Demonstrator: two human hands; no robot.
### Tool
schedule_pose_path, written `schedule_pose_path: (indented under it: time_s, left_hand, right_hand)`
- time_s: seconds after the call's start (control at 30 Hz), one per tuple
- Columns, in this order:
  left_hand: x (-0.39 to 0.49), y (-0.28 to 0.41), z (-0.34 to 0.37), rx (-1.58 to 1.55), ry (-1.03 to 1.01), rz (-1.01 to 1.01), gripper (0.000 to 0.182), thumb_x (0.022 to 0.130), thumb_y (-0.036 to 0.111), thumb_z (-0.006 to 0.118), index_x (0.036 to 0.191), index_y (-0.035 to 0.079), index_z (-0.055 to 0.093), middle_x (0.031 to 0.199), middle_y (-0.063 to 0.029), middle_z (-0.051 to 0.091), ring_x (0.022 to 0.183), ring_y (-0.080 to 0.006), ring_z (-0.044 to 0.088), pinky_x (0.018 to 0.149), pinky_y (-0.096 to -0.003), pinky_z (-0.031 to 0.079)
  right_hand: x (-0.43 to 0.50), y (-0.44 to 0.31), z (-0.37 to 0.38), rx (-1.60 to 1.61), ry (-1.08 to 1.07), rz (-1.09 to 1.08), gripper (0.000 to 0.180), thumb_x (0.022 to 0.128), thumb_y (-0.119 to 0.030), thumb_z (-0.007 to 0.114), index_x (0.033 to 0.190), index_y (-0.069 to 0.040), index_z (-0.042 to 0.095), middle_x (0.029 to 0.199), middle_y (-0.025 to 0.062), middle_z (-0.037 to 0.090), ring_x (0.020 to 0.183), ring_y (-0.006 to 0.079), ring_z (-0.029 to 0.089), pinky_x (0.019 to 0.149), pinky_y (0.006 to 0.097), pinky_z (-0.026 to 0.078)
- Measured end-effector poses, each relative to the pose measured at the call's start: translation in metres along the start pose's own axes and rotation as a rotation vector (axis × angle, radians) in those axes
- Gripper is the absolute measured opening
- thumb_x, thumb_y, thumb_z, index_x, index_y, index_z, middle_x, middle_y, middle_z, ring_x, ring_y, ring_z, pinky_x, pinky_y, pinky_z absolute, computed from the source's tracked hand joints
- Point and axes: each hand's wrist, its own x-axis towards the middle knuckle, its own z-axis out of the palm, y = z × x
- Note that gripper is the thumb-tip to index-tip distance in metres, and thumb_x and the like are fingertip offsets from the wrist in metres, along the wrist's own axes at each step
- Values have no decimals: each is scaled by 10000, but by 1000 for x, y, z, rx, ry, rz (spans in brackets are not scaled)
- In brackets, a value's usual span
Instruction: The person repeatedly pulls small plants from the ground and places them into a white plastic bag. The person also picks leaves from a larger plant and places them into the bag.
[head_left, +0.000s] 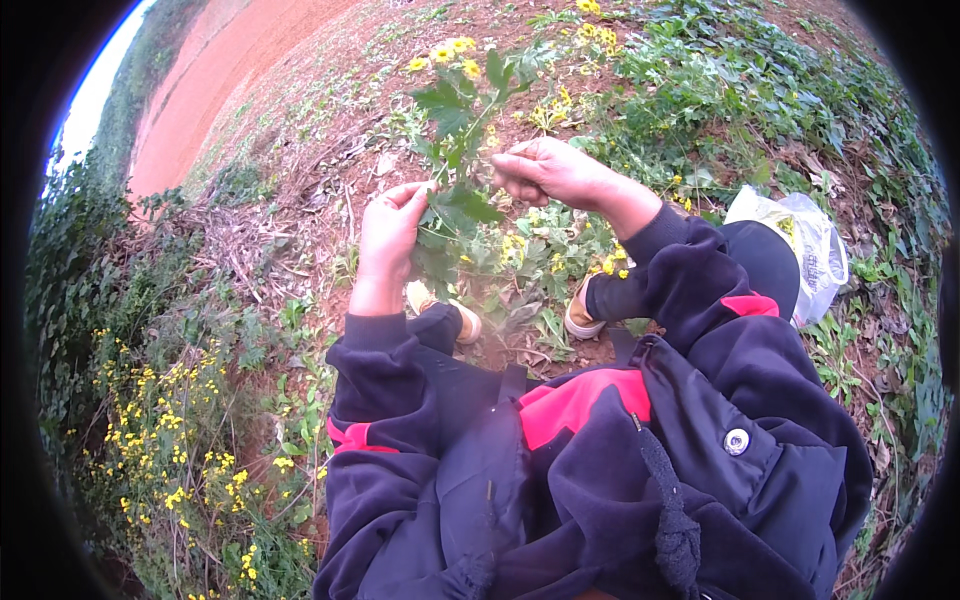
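Note:
My left hand (391, 229) pinches the green stem of a leafy sprig (469, 139) between thumb and fingers. Lobed leaves spread along this sprig, and small yellow daisy-like flowers (454, 51) show at its upper end. Just right of the stem is my right hand (551, 174), its fingers curled and the thumb pressed toward the index finger. Whether anything thin lies between those fingertips is hard to make out. Below both hands, low leafy plants with yellow blooms (514, 249) grow from the reddish soil between my shoes.
A white plastic bag (817, 259) with some yellow inside stands beside my right knee (761, 259). Dense yellow-flowered plants (176, 450) grow at lower left. Dry stalks (240, 244) lie left of my hands, and green vines (720, 82) cover the upper right. Bare red earth (225, 82) stretches beyond.

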Motion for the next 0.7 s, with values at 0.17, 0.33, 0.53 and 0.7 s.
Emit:
schedule_pose_path:
  time_s: [0.17, 0.33, 0.53, 0.7]
  left_hand:
    - [0, 2, -10, -97, -7, -10, 165, 864, 119, 586, 965, 4, 647, 861, -31, 648, 730, -71, 574, 653, -201, 454]
    - [3, 6, -24, -261, -18, -47, 175, 844, 134, 616, 975, 21, 641, 873, -26, 640, 748, -84, 577, 646, -226, 465]
    - [5, 9, -32, -334, -88, -63, 118, 834, 135, 627, 898, 37, 618, 774, 7, 616, 591, -63, 556, 501, -199, 438]
    - [4, 9, -28, -246, -74, -54, 152, 829, 122, 624, 940, 18, 630, 817, -19, 633, 639, -79, 575, 552, -207, 453]
  right_hand:
    - [-14, 16, -46, 484, -71, 52, 290, 945, -272, 455, 911, -8, 568, 694, -11, 515, 520, 36, 420, 438, 167, 342]
    - [-4, 49, -50, 650, 111, 108, 288, 939, -235, 455, 1022, 17, 566, 856, 52, 569, 727, 104, 542, 654, 220, 499]
    - [11, 50, -25, 773, 109, 82, 463, 896, -370, 513, 1105, 43, 499, 901, 96, 558, 777, 172, 600, 700, 259, 540]
    - [20, 32, 9, 688, 144, -29, 462, 863, -294, 593, 1208, -17, 460, 1059, 128, 541, 843, 170, 607, 732, 283, 542]
